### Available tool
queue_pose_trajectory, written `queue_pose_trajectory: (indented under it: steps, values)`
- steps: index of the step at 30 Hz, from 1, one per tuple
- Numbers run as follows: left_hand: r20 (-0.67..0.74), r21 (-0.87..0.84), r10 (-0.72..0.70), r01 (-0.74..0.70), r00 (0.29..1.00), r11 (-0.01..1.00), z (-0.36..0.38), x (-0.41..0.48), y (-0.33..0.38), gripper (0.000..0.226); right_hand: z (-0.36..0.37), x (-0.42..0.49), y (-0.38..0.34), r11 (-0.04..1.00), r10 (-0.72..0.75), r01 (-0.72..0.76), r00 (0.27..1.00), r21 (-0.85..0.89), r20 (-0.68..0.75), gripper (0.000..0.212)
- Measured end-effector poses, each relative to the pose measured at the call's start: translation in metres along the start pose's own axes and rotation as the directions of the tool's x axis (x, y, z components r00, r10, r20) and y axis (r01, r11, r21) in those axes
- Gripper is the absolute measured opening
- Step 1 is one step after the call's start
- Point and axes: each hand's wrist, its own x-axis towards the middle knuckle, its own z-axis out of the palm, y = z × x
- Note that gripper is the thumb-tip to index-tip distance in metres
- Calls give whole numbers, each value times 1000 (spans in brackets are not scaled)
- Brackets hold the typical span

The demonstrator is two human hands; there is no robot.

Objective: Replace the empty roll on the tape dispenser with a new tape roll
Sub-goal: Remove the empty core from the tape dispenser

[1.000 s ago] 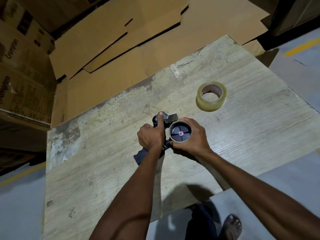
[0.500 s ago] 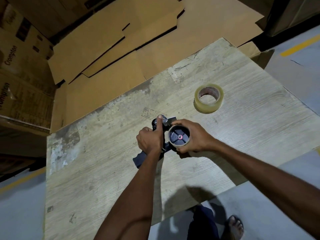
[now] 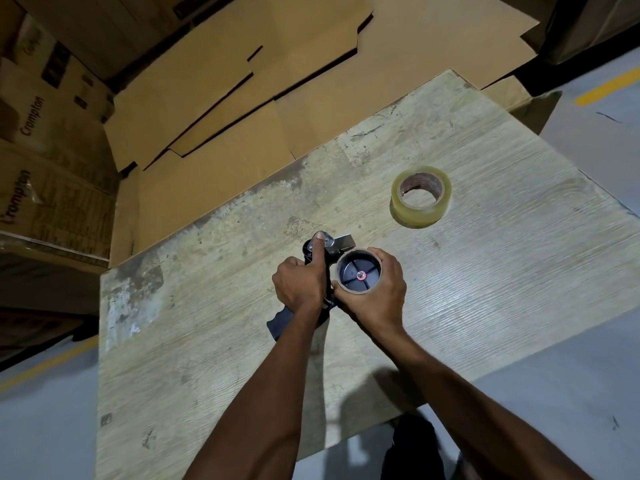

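Note:
A black tape dispenser (image 3: 282,318) lies on the worn wooden table (image 3: 207,358), its handle pointing toward me. My left hand (image 3: 301,282) grips its frame, thumb stretched along the front by the metal blade plate. My right hand (image 3: 375,296) wraps its fingers round the empty brown cardboard roll (image 3: 360,291), which sits on the dispenser's black spoked wheel. A new roll of clear tape (image 3: 420,195) lies flat on the table, up and to the right of both hands, untouched.
Flattened cardboard sheets (image 3: 259,98) lie beyond the table's far edge. Stacked printed cartons (image 3: 38,168) stand at the left. Grey floor with yellow lines (image 3: 606,88) surrounds the table. My foot shows below the near edge.
Both hands stay on the dispenser and the empty roll. My right hand's fingers have shifted round the roll's rim. The new tape roll has not moved.

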Motion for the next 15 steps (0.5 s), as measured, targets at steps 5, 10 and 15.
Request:
queue_pose_trajectory:
  steps: [5, 10, 15]
  values:
    - [-2, 47, -20, 20, 1000, 999, 3, 0, 0, 77, -22, 16, -1, 987, -158, 147, 969, 72, 190, 71]
    - [49, 80, -28, 24, 998, 997, -3, 1, 0, 58, -41, 88, -81, 880, -472, 456, 869, 133, 146, 77]
    - [39, 71, -13, 10, 999, 997, -7, -7, 5, 78, -68, 103, -73, 930, -368, 364, 911, 54, 185, 87]
